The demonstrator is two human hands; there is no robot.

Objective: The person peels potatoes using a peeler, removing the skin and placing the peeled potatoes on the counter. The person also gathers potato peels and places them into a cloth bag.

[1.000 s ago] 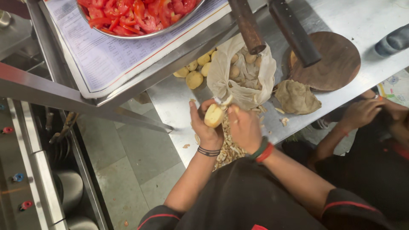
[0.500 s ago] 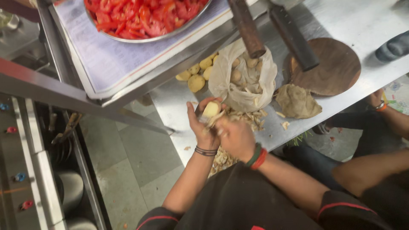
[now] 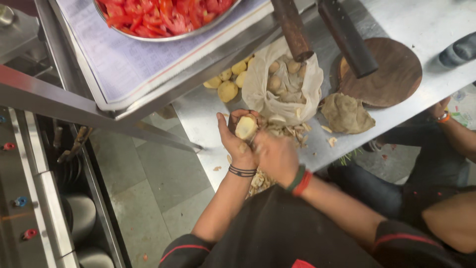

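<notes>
My left hand (image 3: 236,141) cups a boiled potato (image 3: 246,127) that is partly peeled, pale yellow flesh showing. My right hand (image 3: 275,156) presses against the potato's lower right side, fingers curled on its skin. Both hands hover over a heap of potato peels (image 3: 284,130) at the edge of a steel counter (image 3: 198,111). Just beyond stands a white plastic bag (image 3: 263,89) of unpeeled potatoes, and several peeled potatoes (image 3: 228,84) lie to its left.
A steel bowl of chopped tomatoes (image 3: 158,15) rests on a paper-lined shelf above. A round wooden board (image 3: 391,74), a brown cloth (image 3: 347,114) and two dark handles (image 3: 347,37) lie on the counter. Another person's arm (image 3: 456,134) reaches in from the right. A stove with knobs (image 3: 20,201) stands left.
The potato has turned in my hands and more peeled flesh shows. The other person's arm at the right has shifted upward along the counter edge.
</notes>
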